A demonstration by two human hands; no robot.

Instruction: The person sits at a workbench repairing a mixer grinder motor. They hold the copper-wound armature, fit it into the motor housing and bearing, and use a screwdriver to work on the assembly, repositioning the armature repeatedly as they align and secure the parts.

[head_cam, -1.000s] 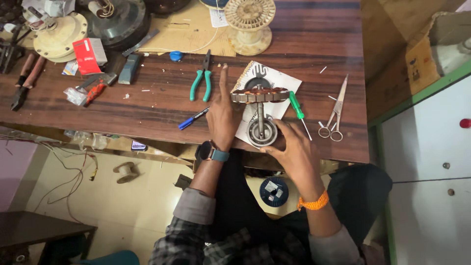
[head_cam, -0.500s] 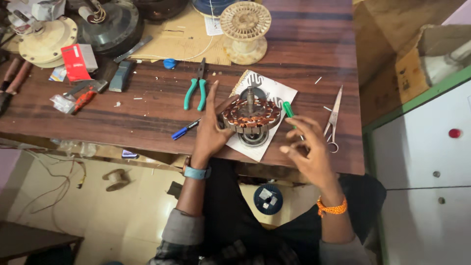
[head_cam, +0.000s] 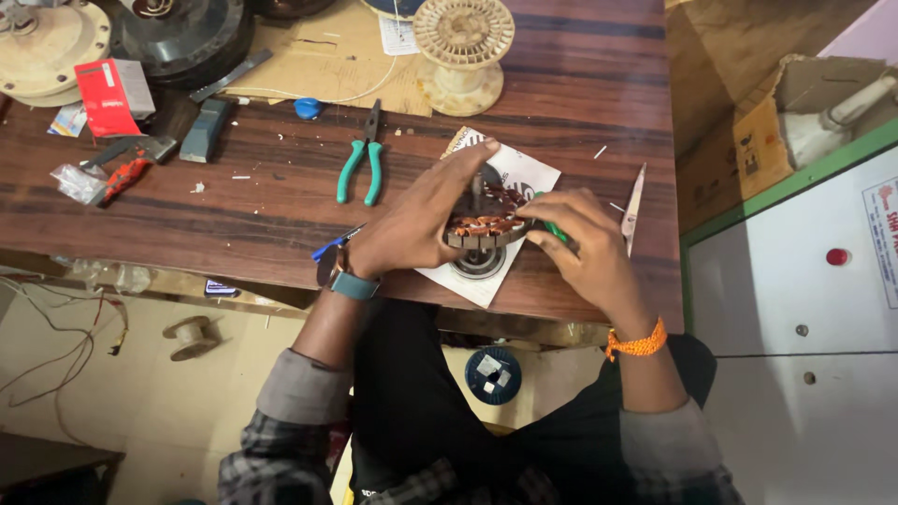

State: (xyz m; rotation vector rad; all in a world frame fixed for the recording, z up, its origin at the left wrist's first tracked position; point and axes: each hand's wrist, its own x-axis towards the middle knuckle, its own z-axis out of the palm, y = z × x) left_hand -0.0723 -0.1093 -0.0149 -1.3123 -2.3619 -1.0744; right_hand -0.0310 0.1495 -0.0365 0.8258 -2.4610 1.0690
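Both hands cup the stator (head_cam: 486, 224) on white paper (head_cam: 524, 173) at the table (head_cam: 234, 206) edge: left hand (head_cam: 416, 229) wrapped around its side, right hand (head_cam: 580, 238) pinching the rim. Copper windings look fully in place, though fingers hide much; the pliers (head_cam: 363, 159) lie unused nearby.

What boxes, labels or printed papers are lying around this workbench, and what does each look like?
Small box: far left of the table, rectangular, red with a grey side.
Paper slip: far edge beside the cream spool, white with dark print.
Printed sheet: under the copper-wound part between both hands, white.
Cardboard carton: right of the table, brown, open.
Label: on the white cabinet at right, white with red print.
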